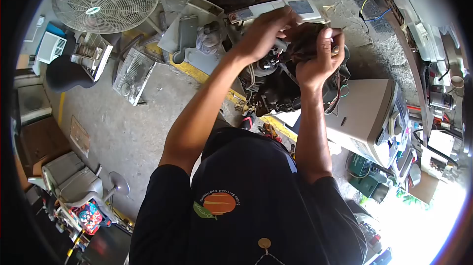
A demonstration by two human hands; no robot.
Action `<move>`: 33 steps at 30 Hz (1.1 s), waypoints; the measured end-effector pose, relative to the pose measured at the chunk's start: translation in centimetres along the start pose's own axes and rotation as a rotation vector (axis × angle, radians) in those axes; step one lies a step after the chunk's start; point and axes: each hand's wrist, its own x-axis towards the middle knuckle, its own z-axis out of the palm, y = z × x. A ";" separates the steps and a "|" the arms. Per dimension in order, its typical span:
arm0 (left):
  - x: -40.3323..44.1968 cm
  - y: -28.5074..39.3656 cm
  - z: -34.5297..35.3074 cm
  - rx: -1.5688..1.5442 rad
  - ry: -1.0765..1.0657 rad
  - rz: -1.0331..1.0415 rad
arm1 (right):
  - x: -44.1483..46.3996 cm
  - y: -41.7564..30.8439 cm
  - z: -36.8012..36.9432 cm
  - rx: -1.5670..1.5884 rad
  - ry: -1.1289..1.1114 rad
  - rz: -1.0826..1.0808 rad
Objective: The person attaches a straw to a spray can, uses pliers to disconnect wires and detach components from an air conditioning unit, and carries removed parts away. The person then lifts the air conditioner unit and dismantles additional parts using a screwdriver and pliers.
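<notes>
A grimy machine (277, 90) sits just above the middle of the view, its dark body crowded with parts. Thin red and green wires (341, 87) loop loosely along its right side. At its top, a dark brown piece (306, 42) is partly hidden, its exact shape unclear.

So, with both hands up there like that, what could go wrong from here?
Perhaps three things. The left hand and right hand are bare and close to the machine, so a slip might scrape them. The dark part between them, if loose, could drop. And wires stick out beside the right forearm, which might snag them.
</notes>
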 end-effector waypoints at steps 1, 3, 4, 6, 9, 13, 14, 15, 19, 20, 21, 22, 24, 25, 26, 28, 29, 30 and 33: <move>-0.6 -0.9 -1.1 0.077 0.038 -0.002 | -0.2 0.2 -0.7 -0.014 0.062 0.007; -2.0 -1.8 -2.3 0.096 0.000 -0.001 | -0.5 0.6 -2.1 -0.043 0.178 0.024; -2.5 -2.2 -2.7 0.113 -0.032 0.003 | -0.6 0.8 -2.4 -0.058 0.232 0.035; -3.3 -2.0 -2.8 0.170 -0.044 -0.042 | -1.3 0.8 -1.8 -0.060 0.206 0.029; -4.1 -1.8 -2.7 0.335 -0.108 -0.162 | -2.8 0.4 -0.6 -0.077 0.136 -0.013; -4.2 -2.2 -2.8 0.289 -0.095 -0.116 | -3.1 1.5 -0.3 -0.181 0.099 -0.062; -4.3 -2.2 -2.8 0.275 -0.092 -0.102 | -3.2 1.7 -0.3 -0.215 0.089 -0.078; -4.4 -2.3 -2.9 0.273 -0.090 -0.104 | -3.3 1.9 -0.3 -0.216 0.088 -0.075; -4.2 -2.4 -2.9 0.315 -0.087 -0.116 | -3.2 2.4 -0.7 -0.287 0.058 -0.115; -4.1 -2.4 -2.9 0.314 -0.088 -0.114 | -3.1 2.3 -0.5 -0.288 0.058 -0.118; -4.0 -2.5 -3.0 0.323 -0.095 -0.108 | -3.0 2.3 -0.1 -0.223 0.052 -0.117; -4.0 -2.6 -3.1 0.332 -0.101 -0.102 | -3.0 2.3 0.5 -0.157 0.047 -0.116; -4.0 -2.6 -3.3 0.352 -0.113 -0.092 | -3.1 2.3 1.2 -0.023 0.036 -0.113; -4.1 -2.4 -3.2 0.352 -0.113 -0.092 | -3.1 2.4 1.2 -0.023 0.036 -0.113; -4.1 -2.1 -3.2 0.356 -0.126 -0.112 | -3.0 2.7 1.1 -0.018 0.050 -0.125; -4.4 -1.2 -3.3 0.368 -0.150 -0.154 | -3.1 3.5 0.9 -0.005 0.077 -0.149; -4.3 -0.9 -3.3 0.375 -0.164 -0.172 | -3.2 3.8 0.8 0.002 0.091 -0.164; -4.2 -0.9 -3.2 0.377 -0.165 -0.168 | -3.3 4.0 0.6 0.003 0.090 -0.169; -3.3 -1.2 -3.0 -0.142 -0.098 -0.122 | -3.6 4.3 0.1 -0.057 0.020 -0.154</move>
